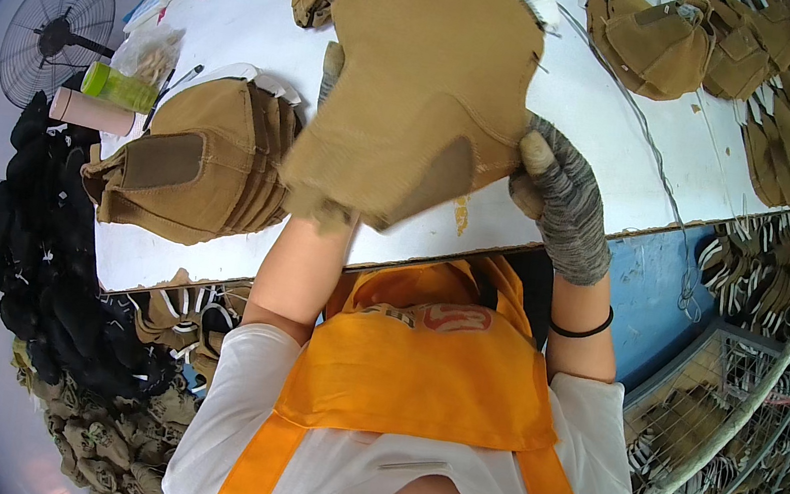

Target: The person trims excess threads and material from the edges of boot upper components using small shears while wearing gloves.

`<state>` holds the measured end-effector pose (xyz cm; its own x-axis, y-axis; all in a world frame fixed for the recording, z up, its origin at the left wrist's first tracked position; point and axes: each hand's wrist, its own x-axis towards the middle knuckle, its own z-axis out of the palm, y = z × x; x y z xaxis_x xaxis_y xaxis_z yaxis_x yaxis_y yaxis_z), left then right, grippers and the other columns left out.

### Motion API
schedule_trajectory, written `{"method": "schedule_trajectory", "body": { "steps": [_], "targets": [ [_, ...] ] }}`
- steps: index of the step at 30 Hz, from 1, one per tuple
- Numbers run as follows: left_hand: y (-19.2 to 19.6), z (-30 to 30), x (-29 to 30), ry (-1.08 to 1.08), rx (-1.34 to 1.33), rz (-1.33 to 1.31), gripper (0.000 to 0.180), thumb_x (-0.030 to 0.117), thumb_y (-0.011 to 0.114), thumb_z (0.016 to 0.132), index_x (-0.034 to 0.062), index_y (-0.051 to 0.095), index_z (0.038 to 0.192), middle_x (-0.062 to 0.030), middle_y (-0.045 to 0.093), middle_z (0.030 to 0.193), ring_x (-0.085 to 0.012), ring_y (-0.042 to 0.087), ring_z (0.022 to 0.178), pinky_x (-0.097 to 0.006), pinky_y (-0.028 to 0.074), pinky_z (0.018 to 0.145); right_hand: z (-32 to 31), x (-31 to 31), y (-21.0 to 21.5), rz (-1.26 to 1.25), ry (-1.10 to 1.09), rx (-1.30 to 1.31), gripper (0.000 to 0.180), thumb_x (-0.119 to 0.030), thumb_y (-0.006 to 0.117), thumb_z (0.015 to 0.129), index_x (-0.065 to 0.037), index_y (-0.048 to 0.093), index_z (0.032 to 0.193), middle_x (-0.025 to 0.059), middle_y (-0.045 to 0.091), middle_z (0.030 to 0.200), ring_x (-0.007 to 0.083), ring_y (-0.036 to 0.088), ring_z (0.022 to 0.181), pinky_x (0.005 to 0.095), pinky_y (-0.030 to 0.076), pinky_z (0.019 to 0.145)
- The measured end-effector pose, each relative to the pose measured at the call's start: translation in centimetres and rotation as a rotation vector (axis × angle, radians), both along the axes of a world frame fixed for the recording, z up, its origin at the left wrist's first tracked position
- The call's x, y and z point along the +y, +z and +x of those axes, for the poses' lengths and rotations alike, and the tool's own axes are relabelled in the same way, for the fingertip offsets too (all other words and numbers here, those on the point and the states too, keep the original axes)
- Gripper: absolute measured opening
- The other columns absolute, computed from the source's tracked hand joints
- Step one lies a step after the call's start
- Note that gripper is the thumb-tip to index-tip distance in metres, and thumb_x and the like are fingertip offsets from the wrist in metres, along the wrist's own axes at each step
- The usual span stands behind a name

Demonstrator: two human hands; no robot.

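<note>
I hold up a tan suede shoe upper (419, 79) with a white zipper along its top edge, over a white worktable (595, 114). My right hand (555, 184), in a grey knit glove, pinches the piece's right lower edge. My left hand (332, 66), also gloved, is mostly hidden behind the piece's left side and grips it there. Below the piece I see my orange apron and white shirt.
A stack of tan uppers (200, 164) lies at the table's left. More tan pieces (666, 43) are piled at the back right and along the right edge. A green bottle (119, 87), a fan (57, 28), black pieces (43, 238) at left, a wire basket (725, 415) at right.
</note>
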<state>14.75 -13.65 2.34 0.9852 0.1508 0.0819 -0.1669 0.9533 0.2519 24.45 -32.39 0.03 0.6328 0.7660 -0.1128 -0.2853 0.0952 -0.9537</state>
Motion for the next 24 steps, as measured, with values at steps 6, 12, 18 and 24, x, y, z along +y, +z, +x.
{"method": "schedule_trajectory", "body": {
  "steps": [6, 12, 18, 24],
  "targets": [
    [-10.7, 3.0, 5.3, 0.07, -0.13, 0.086, 0.066, 0.059, 0.033, 0.092, 0.0142, 0.034, 0.139, -0.0117, 0.038, 0.141, -0.0282, 0.039, 0.128, -0.043, 0.038, 0.102, -1.7, 1.1, 1.4, 0.157, 0.0, 0.077, 0.049, -0.025, 0.062, 0.089, -0.002, 0.049, 0.13, -0.0066, 0.052, 0.07, 0.0007, 0.038, 0.054, 0.0152, 0.031, 0.049],
    [-11.0, 3.3, 5.6, 0.0, -0.146, -0.028, 0.067, 0.061, 0.036, 0.09, 0.0147, 0.033, 0.14, -0.0124, 0.038, 0.141, -0.0281, 0.038, 0.129, -0.045, 0.035, 0.104, -1.6, 1.1, 1.8, 0.219, 0.035, 0.184, 0.05, -0.024, 0.061, 0.09, -0.004, 0.046, 0.133, -0.0073, 0.044, 0.06, 0.0016, 0.029, 0.044, 0.0185, 0.024, 0.041],
    [-2.8, 1.8, 1.8, -0.129, -0.123, -0.09, 0.066, 0.054, 0.047, 0.09, 0.0111, 0.035, 0.138, -0.0136, 0.04, 0.14, -0.0293, 0.041, 0.126, -0.046, 0.037, 0.103, -1.0, 0.6, 0.6, 0.177, -0.085, 0.077, 0.05, -0.035, 0.054, 0.092, 0.002, 0.049, 0.124, -0.0056, 0.05, 0.06, 0.0003, 0.027, 0.037, 0.0169, 0.025, 0.035],
    [-1.2, 1.4, 0.3, 0.188, 0.113, 0.497, 0.083, 0.049, 0.074, 0.071, 0.0041, 0.04, 0.132, -0.015, 0.054, 0.122, -0.0276, 0.057, 0.108, -0.039, 0.052, 0.086, -0.1, -0.3, 0.7, 0.135, -0.223, -0.099, 0.05, -0.046, 0.059, 0.087, 0.001, 0.057, 0.105, -0.0042, 0.048, 0.055, 0.0011, 0.03, 0.034, 0.0158, 0.026, 0.032]
  ]
}}
